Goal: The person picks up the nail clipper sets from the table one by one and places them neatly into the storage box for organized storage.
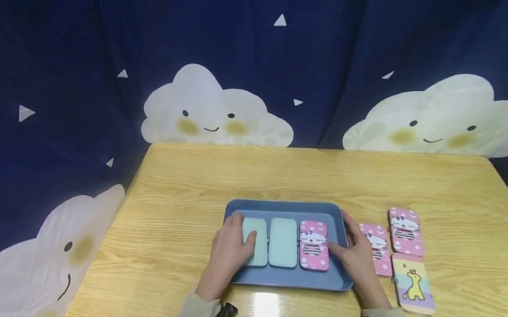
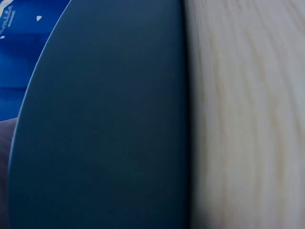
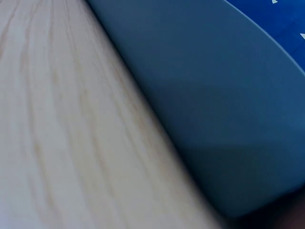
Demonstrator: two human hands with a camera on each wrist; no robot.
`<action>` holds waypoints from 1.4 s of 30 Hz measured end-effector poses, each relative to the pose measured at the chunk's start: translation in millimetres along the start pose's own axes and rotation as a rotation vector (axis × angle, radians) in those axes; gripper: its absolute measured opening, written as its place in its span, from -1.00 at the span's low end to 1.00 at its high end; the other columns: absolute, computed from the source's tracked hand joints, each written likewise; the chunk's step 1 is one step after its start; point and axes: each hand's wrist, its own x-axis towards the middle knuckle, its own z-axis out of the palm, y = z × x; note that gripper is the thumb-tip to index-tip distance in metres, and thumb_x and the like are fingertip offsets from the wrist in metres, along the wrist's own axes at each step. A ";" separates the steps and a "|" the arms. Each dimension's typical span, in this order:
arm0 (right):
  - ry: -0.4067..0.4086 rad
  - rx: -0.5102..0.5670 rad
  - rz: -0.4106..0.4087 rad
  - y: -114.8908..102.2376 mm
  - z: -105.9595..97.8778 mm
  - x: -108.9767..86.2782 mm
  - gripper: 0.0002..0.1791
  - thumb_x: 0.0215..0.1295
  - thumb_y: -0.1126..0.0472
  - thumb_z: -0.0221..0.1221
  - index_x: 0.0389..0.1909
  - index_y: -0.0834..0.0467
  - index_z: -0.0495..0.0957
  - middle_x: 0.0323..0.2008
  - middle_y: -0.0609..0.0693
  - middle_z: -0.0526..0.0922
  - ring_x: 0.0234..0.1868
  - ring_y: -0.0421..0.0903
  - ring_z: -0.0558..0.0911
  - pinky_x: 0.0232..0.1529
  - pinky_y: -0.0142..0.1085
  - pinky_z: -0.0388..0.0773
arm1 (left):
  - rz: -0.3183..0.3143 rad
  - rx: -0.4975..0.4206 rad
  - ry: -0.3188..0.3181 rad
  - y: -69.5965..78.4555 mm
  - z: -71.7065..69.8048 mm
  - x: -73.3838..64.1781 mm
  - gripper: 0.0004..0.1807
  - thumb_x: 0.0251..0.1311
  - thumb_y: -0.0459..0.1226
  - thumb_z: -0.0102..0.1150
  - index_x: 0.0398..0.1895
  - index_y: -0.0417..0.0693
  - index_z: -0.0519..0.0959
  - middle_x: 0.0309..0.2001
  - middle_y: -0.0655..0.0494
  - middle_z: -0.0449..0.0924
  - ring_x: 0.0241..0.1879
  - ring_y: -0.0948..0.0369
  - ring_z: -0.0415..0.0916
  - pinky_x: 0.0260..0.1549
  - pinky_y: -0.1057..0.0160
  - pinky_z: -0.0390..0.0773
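Observation:
A blue-grey rectangular tray (image 1: 274, 281) lies on the table, its outer wall (image 2: 100, 124) filling much of the left wrist view and also the right wrist view (image 3: 205, 95). My left hand (image 1: 230, 247) grips its left side, thumb inside over a mint-green flat case (image 1: 255, 257). At the right side my right hand (image 1: 358, 257) holds the rim, thumb inside near a pink cat-print case (image 1: 314, 246). Between these two cases lies another mint-green case (image 1: 284, 243). The undersides of the fingers are hidden.
Right of the tray lie a pink cat-print case (image 1: 381, 253) partly behind my right hand, another pink case (image 1: 405, 231), and a striped giraffe case (image 1: 413, 284). The wooden table (image 1: 178, 190) meets a dark blue cloud-print curtain (image 1: 251, 57) at the back.

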 end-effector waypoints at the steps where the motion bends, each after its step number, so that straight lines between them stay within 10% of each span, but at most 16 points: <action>1: 0.000 -0.002 0.003 -0.3 0.0 0.1 -0.03 0.08 0.56 0.24 0.53 0.23 0.06 0.49 0.27 0.12 0.51 0.15 0.08 0.44 -0.31 -0.03 | 0.000 0.005 -0.001 -0.1 0.0 -0.2 -0.52 0.18 -0.19 0.27 0.04 -0.37 0.50 -0.16 -0.25 0.56 -0.28 -0.13 0.59 -0.28 -0.05 0.59; 6: -0.001 -0.011 0.005 -1.4 -0.5 0.9 -0.03 0.09 0.55 0.25 0.53 0.23 0.06 0.49 0.28 0.12 0.51 0.16 0.07 0.46 -0.04 -0.06 | -0.015 0.030 -0.014 0.5 -1.1 -0.9 -0.52 0.18 -0.18 0.26 0.04 -0.38 0.51 -0.16 -0.23 0.51 -0.33 -0.09 0.57 -0.32 -0.02 0.59; 16: -0.005 -0.029 -0.001 -2.7 -0.3 -0.3 -0.05 0.11 0.52 0.26 0.54 0.22 0.06 0.50 0.25 0.11 0.51 0.16 0.06 0.46 -0.27 -0.04 | -0.013 0.053 -0.035 1.3 -2.8 -0.4 -0.51 0.20 -0.17 0.25 0.03 -0.41 0.52 -0.14 -0.24 0.49 -0.32 -0.10 0.57 -0.28 -0.02 0.60; 28: -0.002 -0.059 -0.003 0.9 -0.7 1.2 -0.05 0.11 0.51 0.26 0.53 0.23 0.07 0.48 0.28 0.14 0.50 0.19 0.09 0.45 0.00 -0.05 | 0.012 0.043 -0.061 -0.9 -1.9 0.0 -0.55 0.22 -0.20 0.23 0.01 -0.43 0.52 -0.17 -0.24 0.59 -0.24 -0.13 0.60 -0.24 -0.04 0.60; 35: 0.000 -0.024 -0.027 1.8 -0.2 0.1 -0.07 0.10 0.55 0.24 0.52 0.27 0.09 0.47 0.32 0.15 0.49 0.21 0.11 0.25 -0.68 0.06 | 0.048 0.050 -0.076 -1.9 -0.5 0.4 -0.59 0.22 -0.20 0.22 -0.05 -0.40 0.53 -0.21 -0.19 0.59 -0.33 -0.06 0.59 -0.32 -0.01 0.60; 42: -0.004 -0.017 -0.018 0.8 -0.3 -1.3 -0.07 0.12 0.53 0.25 0.52 0.25 0.07 0.47 0.32 0.14 0.49 0.20 0.11 0.34 -0.55 0.06 | 0.054 0.038 -0.075 -2.1 -0.3 -0.5 -0.59 0.22 -0.21 0.21 -0.03 -0.40 0.52 -0.20 -0.18 0.59 -0.31 -0.03 0.60 -0.30 0.01 0.61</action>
